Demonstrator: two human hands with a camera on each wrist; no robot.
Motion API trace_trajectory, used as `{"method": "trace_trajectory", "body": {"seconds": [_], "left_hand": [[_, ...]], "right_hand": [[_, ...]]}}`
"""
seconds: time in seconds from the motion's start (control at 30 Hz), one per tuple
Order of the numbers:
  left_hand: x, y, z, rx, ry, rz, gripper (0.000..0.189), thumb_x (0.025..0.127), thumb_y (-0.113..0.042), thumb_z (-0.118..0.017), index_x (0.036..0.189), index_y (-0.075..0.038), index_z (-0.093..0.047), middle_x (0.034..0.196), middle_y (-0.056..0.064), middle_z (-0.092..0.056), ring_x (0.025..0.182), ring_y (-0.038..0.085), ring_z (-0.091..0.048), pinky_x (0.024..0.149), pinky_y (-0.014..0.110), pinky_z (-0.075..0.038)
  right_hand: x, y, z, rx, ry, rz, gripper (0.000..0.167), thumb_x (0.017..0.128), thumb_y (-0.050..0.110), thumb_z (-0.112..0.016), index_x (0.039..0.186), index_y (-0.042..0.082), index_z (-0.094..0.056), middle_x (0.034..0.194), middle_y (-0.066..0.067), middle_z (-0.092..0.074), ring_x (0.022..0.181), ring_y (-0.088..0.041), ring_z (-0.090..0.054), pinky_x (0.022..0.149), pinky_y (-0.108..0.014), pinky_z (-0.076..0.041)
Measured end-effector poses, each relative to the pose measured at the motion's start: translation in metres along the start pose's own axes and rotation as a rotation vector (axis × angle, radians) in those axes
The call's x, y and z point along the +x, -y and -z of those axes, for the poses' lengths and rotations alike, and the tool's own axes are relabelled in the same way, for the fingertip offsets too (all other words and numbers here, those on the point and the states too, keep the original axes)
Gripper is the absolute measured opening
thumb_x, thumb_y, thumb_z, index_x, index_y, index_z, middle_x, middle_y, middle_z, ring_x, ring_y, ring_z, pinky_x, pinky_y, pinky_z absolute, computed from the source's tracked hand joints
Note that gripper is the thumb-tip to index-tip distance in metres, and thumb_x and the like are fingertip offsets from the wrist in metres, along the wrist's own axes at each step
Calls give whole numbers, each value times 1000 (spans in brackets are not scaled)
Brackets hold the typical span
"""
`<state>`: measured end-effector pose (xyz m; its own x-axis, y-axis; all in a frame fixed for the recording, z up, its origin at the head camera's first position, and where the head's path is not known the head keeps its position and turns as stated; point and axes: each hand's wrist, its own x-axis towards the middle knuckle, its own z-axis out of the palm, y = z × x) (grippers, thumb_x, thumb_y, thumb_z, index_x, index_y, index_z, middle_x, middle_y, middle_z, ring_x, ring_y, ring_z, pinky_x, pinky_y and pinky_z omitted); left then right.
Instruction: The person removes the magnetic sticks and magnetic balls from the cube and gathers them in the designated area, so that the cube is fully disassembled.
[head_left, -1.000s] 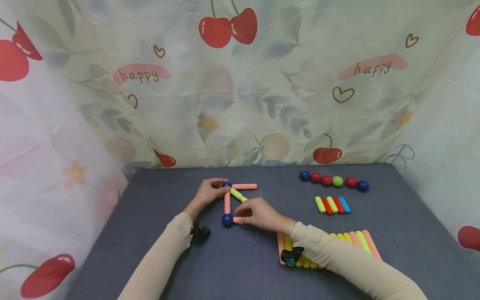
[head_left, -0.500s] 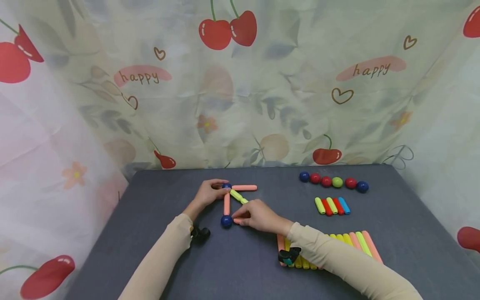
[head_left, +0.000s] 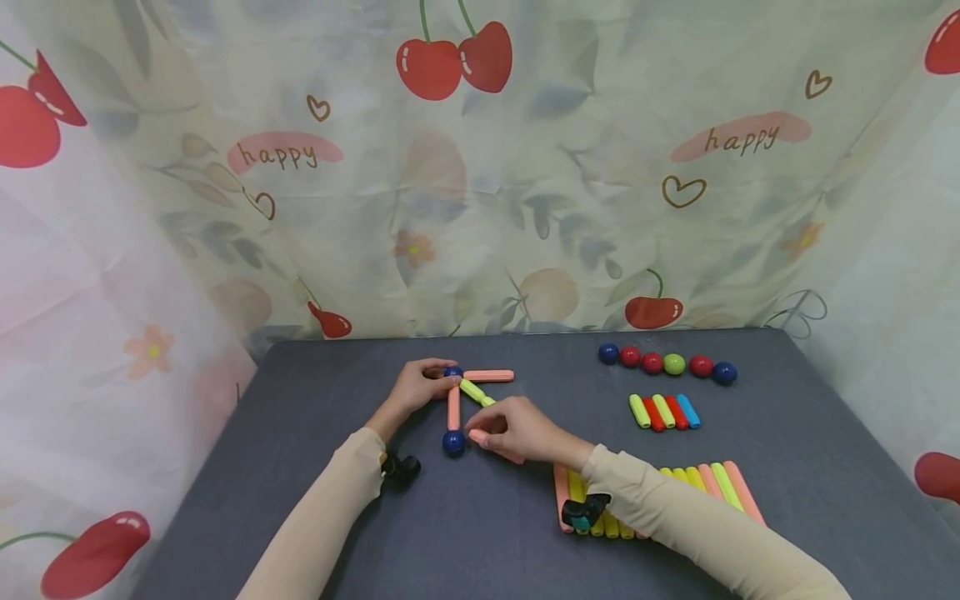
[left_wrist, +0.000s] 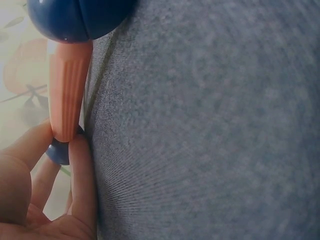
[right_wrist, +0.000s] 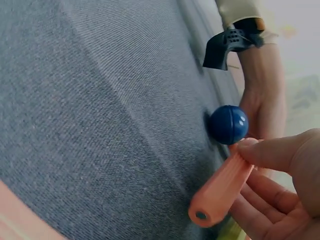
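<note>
My left hand point(head_left: 422, 386) grips the far blue ball point(head_left: 453, 372) between thumb and fingers. From this ball, one pink stick point(head_left: 490, 376) runs right and a yellow-green stick point(head_left: 472, 390) slants toward my right hand. Another pink stick point(left_wrist: 69, 92) links it to the near blue ball point(head_left: 453, 442), which lies on the table. Between thumb and fingers, my right hand point(head_left: 519, 431) pinches a separate pink stick point(right_wrist: 222, 192). Its tip points at the near ball, with a small gap in the head view. The stick's free end shows a round hole in the right wrist view.
A row of blue, red and green balls point(head_left: 674, 364) lies at the back right. Short coloured sticks point(head_left: 664, 412) lie in front of it. Nearer, a row of longer yellow, pink and green sticks point(head_left: 708, 478) is partly covered by the right sleeve point(head_left: 675, 517).
The pink stick in my right hand has drawn slightly away from the near blue ball and tilted, its free end now showing below the hand. My left hand keeps its grip.
</note>
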<state>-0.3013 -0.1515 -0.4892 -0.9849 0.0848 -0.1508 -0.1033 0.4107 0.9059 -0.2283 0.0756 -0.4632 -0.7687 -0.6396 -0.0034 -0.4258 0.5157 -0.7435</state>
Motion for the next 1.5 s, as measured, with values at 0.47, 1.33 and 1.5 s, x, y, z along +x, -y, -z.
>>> {"method": "trace_trajectory", "body": {"seconds": [0.47, 1.33, 1.5], "left_hand": [[1, -2, -1, 23, -11, 2, 34, 87, -25, -77, 120, -19, -72, 116, 13, -65, 98, 21, -64, 76, 27, -59], [-1, 0, 0, 29, -10, -7, 37, 89, -23, -75, 124, -15, -70, 120, 14, -63, 102, 22, -64, 78, 28, -60], [-3, 0, 0, 45, -11, -10, 36, 88, -26, -76, 123, -18, -71, 121, 14, -63, 106, 24, -62, 83, 30, -58]], "right_hand": [[-28, -5, 24, 271, -52, -141, 22, 91, 18, -72, 111, 10, -68, 102, -6, -70, 81, -16, -69, 75, -30, -58], [-79, -33, 22, 249, -125, -268, 18, 87, 23, -77, 97, 10, -69, 91, -5, -70, 81, -18, -62, 71, -24, -53], [-81, -36, 20, 195, -114, -269, 16, 87, 23, -76, 99, 13, -72, 91, -1, -70, 82, -15, -62, 71, -23, -53]]}}
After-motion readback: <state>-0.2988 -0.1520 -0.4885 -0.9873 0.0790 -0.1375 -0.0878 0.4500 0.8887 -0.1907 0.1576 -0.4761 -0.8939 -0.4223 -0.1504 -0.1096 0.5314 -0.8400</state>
